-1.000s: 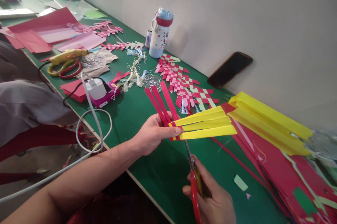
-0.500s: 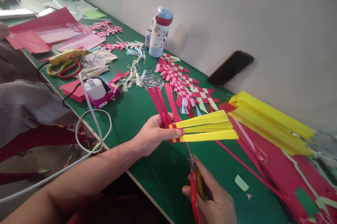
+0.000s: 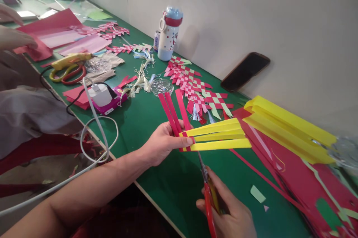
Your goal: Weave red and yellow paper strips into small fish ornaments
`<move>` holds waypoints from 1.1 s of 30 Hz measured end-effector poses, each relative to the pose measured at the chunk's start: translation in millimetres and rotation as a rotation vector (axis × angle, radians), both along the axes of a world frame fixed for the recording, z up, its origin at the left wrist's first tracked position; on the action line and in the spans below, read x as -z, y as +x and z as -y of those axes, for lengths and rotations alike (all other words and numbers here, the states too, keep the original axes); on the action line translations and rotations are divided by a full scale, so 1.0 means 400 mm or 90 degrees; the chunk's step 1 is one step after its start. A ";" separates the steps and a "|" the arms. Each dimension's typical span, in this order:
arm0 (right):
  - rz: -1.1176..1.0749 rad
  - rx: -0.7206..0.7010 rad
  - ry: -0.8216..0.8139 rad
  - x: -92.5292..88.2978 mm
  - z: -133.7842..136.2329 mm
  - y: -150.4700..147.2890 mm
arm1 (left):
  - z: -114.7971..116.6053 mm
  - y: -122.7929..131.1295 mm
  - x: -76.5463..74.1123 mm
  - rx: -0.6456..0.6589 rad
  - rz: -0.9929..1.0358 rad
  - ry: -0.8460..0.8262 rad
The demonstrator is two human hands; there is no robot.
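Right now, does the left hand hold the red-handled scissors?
No, the right hand grips the scissors; the left hand holds yellow and red paper strips.

Long green worktop (image 3: pixel 167 178) running off to the far left, pushed flush against a plain off-white wall (image 3: pixel 251 10). Soft, even light over both, brighter at the far end. Down left, dull brown floor (image 3: pixel 33 173) below the worktop's edge.

Bare left hand (image 3: pixel 160 145), bare right hand (image 3: pixel 231 215), uncovered left forearm (image 3: pixel 92 189), dark reddish garment (image 3: pixel 112 225) beneath.

Red and yellow paper strips (image 3: pixel 212 135), red-handled scissors (image 3: pixel 208 197), green table (image 3: pixel 145 115), pink-and-green checkered woven pieces (image 3: pixel 195 89)
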State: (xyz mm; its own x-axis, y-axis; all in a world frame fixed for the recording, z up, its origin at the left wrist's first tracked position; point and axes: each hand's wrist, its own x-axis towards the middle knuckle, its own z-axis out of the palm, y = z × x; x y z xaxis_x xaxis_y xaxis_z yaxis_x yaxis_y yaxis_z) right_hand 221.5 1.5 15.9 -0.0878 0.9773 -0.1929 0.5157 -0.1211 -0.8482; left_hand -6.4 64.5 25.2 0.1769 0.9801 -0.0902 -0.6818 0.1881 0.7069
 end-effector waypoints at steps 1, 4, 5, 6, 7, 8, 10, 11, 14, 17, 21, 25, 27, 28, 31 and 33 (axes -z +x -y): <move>-0.001 0.000 -0.002 0.000 -0.001 0.003 | 0.000 0.000 0.000 -0.001 -0.002 -0.001; 0.019 -0.049 -0.006 -0.002 -0.005 0.011 | -0.001 0.001 -0.001 0.000 -0.007 -0.011; 0.031 -0.064 0.002 -0.003 -0.007 0.014 | -0.001 0.000 -0.002 -0.001 -0.006 -0.014; 0.042 -0.073 0.014 -0.004 -0.010 0.016 | 0.000 0.000 -0.002 0.000 -0.004 -0.017; 0.051 -0.077 0.025 -0.005 -0.012 0.018 | 0.000 0.000 -0.003 0.002 -0.002 -0.020; 0.058 -0.083 0.031 -0.006 -0.013 0.020 | 0.001 0.000 -0.002 0.003 0.000 -0.023; 0.073 -0.096 0.030 -0.006 -0.015 0.025 | 0.001 0.000 -0.001 0.004 0.001 -0.028; 0.081 -0.103 0.025 -0.005 -0.016 0.028 | 0.000 0.000 0.000 0.003 -0.002 -0.029; 0.115 -0.123 0.028 -0.001 -0.019 0.041 | -0.004 0.001 0.002 -0.008 -0.006 -0.020; 0.209 -0.136 0.113 0.005 -0.022 0.059 | -0.009 -0.001 0.003 -0.021 -0.019 -0.024; 0.428 -0.122 0.293 0.004 -0.019 0.097 | -0.013 -0.003 0.002 -0.022 -0.060 -0.067; 0.570 -0.096 0.328 0.000 -0.007 0.151 | -0.012 -0.003 -0.001 -0.043 -0.066 -0.093; 0.621 -0.067 0.330 0.006 0.000 0.178 | -0.012 -0.003 -0.004 -0.069 -0.064 -0.098; 0.646 -0.054 0.336 0.012 0.005 0.190 | -0.013 -0.004 -0.006 -0.087 -0.062 -0.100; 0.706 -0.067 0.363 0.020 0.017 0.216 | -0.011 -0.009 -0.012 -0.137 -0.052 -0.103; 0.735 -0.114 0.370 0.007 0.018 0.217 | -0.006 -0.014 -0.017 -0.151 -0.050 -0.102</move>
